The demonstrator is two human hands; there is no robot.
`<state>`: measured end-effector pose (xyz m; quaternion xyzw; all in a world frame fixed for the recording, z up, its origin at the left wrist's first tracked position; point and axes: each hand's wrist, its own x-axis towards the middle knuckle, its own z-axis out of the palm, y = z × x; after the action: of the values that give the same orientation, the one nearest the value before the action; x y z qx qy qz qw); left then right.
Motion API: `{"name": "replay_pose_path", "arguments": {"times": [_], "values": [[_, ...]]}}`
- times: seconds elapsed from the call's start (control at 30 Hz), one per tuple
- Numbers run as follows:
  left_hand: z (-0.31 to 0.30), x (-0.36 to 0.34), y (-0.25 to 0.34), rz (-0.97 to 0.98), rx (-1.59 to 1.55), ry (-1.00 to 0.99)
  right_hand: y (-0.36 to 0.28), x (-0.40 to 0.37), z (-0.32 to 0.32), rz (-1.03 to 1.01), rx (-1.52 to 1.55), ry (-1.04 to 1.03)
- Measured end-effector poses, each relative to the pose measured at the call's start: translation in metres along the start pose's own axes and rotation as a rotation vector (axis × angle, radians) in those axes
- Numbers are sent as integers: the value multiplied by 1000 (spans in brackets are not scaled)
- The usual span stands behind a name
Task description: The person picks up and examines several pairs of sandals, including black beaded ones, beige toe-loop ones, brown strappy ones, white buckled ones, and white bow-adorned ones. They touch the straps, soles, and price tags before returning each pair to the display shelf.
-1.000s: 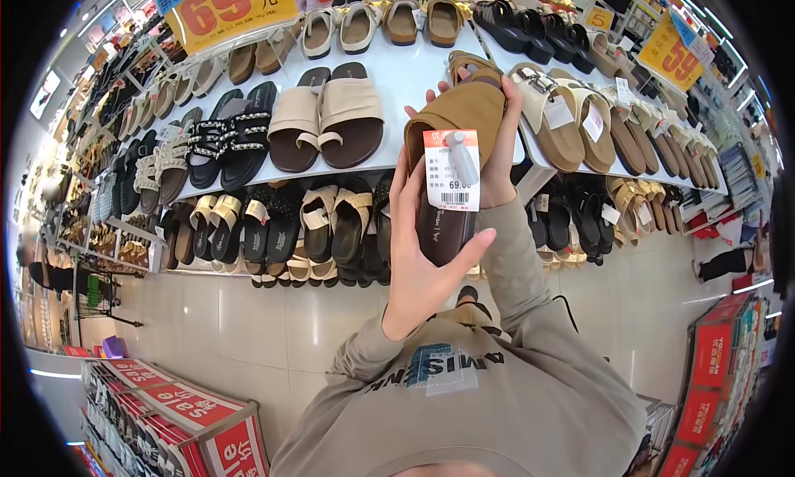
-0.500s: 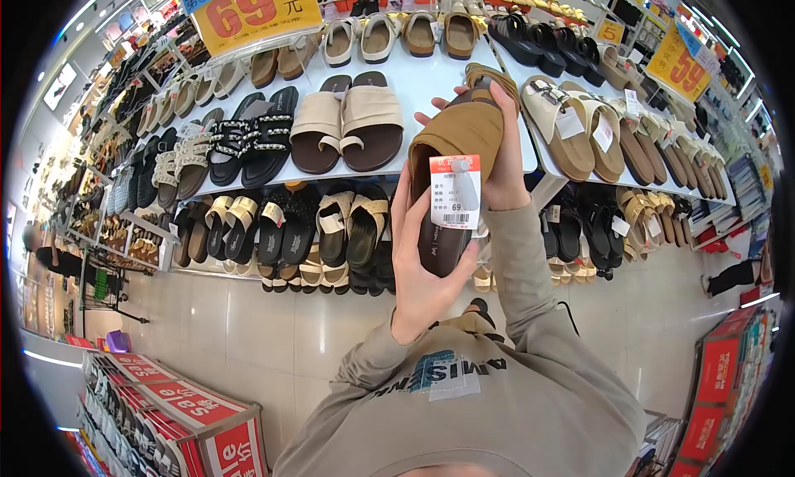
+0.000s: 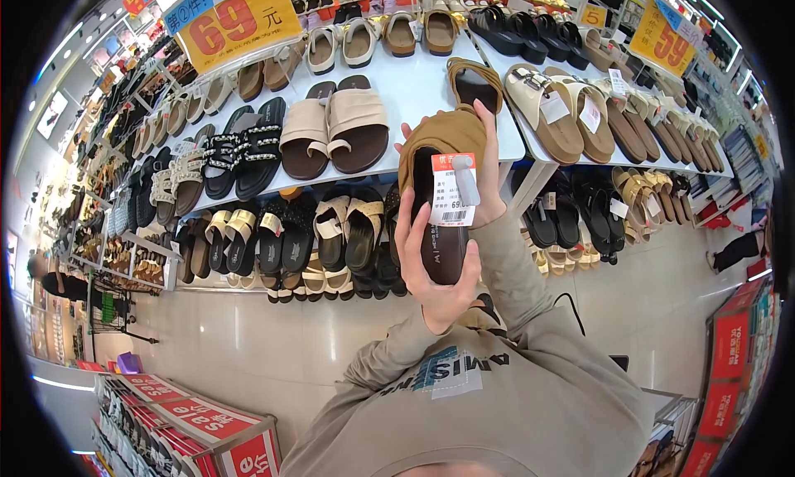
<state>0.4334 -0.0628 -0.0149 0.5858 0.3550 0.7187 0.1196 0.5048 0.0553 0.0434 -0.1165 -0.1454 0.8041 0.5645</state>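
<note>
A brown slide sandal (image 3: 447,137) with a dark sole is held up in front of me, heel toward me. My left hand (image 3: 435,291) grips its heel end, fingers along one edge of the sole and thumb at the other. My right hand (image 3: 490,175) wraps the strap from the right side, fingertips showing past its far edge. From the sandal hangs a red and white price tag (image 3: 452,191) on a grey security pin, covering part of the footbed. Just beyond stands a matching brown sandal (image 3: 474,84) on the white display table (image 3: 418,84).
Beige slides (image 3: 356,125) sit left of the held sandal, and buckled cream sandals (image 3: 540,113) to its right. Below is a lower shelf of sandals (image 3: 331,228). A yellow price sign (image 3: 232,26) rises at the back left. Red sale bins (image 3: 199,423) flank me, and a person (image 3: 737,249) is far right.
The held sandal has moved slightly left and tilted, so the matching sandal behind it now shows more. The tag has swung a little. Both hands keep their hold.
</note>
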Motion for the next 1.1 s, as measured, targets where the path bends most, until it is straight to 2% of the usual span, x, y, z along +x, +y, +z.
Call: {"name": "replay_pose_path", "arguments": {"times": [0.1,0.17,0.27,0.3,0.33,0.4,0.47,0.5,0.53,0.6,0.63,0.67,0.8,0.87,0.9,0.93,1.0,1.07,1.1], "values": [[-3,2,3,-13,-12,1,0,-3,0,-20,28,-37],[-7,4,4,-15,-2,-12,-1,-2,1,-64,23,15],[-10,7,2,79,59,-42,-12,-7,9,-137,27,63],[-10,8,-3,66,-43,45,-12,-12,12,-234,-16,50],[-9,9,-7,55,-145,133,-13,-18,17,-237,-18,43],[-13,12,-10,-100,-304,157,-14,-30,25,-524,-86,32],[-13,6,-20,-301,-504,178,-5,-37,21,-590,-113,-33],[-13,-2,-22,-438,-770,212,4,-42,23,-662,-195,-76],[-15,6,-17,-477,-838,200,12,-47,21,-737,-277,-120],[-24,23,-5,-601,-996,341,28,-52,-4,-912,-599,-205],[-35,33,-2,-583,-1043,239,34,-59,-5,-977,-606,-199],[-36,42,0,-605,-1042,287,42,-63,-6,-1042,-612,-193],[-44,36,-24,-543,-943,248,51,-73,-25,-1112,-659,-203],[-34,26,-26,-421,-754,229,43,-77,-27,-859,-566,15],[-29,22,-27,-328,-681,206,38,-76,-26,-754,-427,17],[-24,17,-29,-327,-712,228,34,-77,-24,-760,-429,10],[-17,16,-28,-405,-709,330,29,-81,-23,-671,-411,82],[-18,23,-28,-608,-909,363,33,-80,-34,-748,-518,58],[-23,28,-29,-698,-943,315,39,-80,-34,-957,-639,-51]]}}
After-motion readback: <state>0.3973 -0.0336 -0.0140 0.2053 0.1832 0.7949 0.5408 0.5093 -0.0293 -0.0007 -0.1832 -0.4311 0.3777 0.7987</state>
